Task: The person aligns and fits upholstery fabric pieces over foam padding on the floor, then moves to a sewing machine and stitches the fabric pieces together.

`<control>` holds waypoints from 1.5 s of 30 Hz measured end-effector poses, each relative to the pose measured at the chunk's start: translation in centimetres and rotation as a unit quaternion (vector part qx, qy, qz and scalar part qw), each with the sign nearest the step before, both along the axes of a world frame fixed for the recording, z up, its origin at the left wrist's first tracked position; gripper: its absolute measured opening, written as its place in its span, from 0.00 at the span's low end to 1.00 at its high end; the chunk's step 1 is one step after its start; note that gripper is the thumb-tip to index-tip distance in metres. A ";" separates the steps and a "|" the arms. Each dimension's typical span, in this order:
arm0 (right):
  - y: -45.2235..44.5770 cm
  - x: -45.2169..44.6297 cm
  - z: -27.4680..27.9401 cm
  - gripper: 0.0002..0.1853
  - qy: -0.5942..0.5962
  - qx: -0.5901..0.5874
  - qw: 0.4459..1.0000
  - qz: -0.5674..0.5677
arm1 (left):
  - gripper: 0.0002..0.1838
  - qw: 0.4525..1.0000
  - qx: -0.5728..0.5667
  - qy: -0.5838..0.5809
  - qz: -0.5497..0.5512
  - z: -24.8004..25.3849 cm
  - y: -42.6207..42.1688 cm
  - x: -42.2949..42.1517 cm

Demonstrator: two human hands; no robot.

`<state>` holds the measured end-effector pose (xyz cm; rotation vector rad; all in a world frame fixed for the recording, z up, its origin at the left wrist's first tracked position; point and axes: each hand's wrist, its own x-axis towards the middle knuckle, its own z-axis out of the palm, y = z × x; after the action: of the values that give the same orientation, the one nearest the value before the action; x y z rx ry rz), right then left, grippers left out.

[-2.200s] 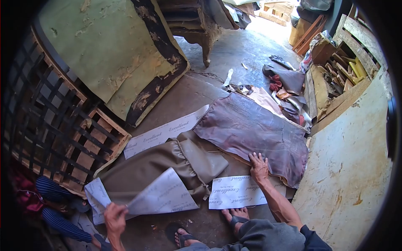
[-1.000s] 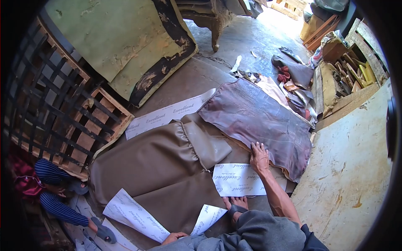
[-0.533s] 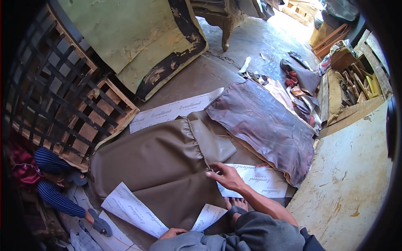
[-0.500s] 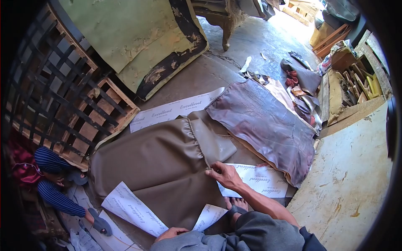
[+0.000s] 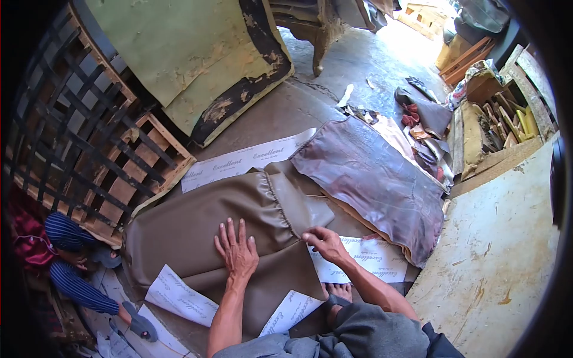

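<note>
Brown leather-like upholstery material (image 5: 185, 238) is spread over the floor in front of me, with a gathered seam (image 5: 279, 203) running across it. Flat on its surface lies my left hand (image 5: 237, 252), fingers spread. At the lower end of the seam, my right hand (image 5: 324, 243) pinches the edge of the brown material between thumb and fingers. White sheets printed "Excellent" (image 5: 182, 293) stick out from around and under the material. An old purplish leather piece (image 5: 376, 179) lies just beyond my right hand.
A wooden frame with black webbing (image 5: 89, 137) leans at the left, beside a worn green panel (image 5: 185, 65). Another person's striped leg (image 5: 80, 286) is at lower left. A pale board (image 5: 495, 244) and a scrap-wood crate (image 5: 507, 119) stand right.
My left hand has come up from near my lap and now rests flat on the brown material. My right hand keeps its pinch at the seam's end.
</note>
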<state>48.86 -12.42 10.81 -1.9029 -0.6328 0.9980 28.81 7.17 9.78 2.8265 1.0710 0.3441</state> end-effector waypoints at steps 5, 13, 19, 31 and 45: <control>0.3 3.3 -3.1 0.39 -0.062 -0.074 0.976 -0.197 | 0.33 1.000 -0.005 0.006 -0.005 0.2 0.1 0.1; 1.6 6.8 -3.3 0.37 -0.086 -0.170 0.976 -0.103 | 0.32 0.991 -0.080 -0.096 -0.055 1.5 -1.1 5.1; -0.6 11.0 -1.6 0.12 -0.148 -0.028 0.957 -0.249 | 0.35 0.994 -0.057 -0.042 -0.085 0.5 -2.0 5.5; 0.6 5.4 -0.6 0.22 -0.485 -0.027 0.861 -0.149 | 0.43 0.986 -0.045 -0.006 -0.161 1.2 -3.1 6.9; -0.5 4.1 -3.5 0.39 -0.053 0.044 0.994 -0.082 | 0.45 0.985 -0.055 0.015 -0.163 1.6 -3.0 6.7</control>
<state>52.97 -12.91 7.27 -1.9056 -0.5627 0.7575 35.56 4.15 11.38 2.8456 0.5927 0.2061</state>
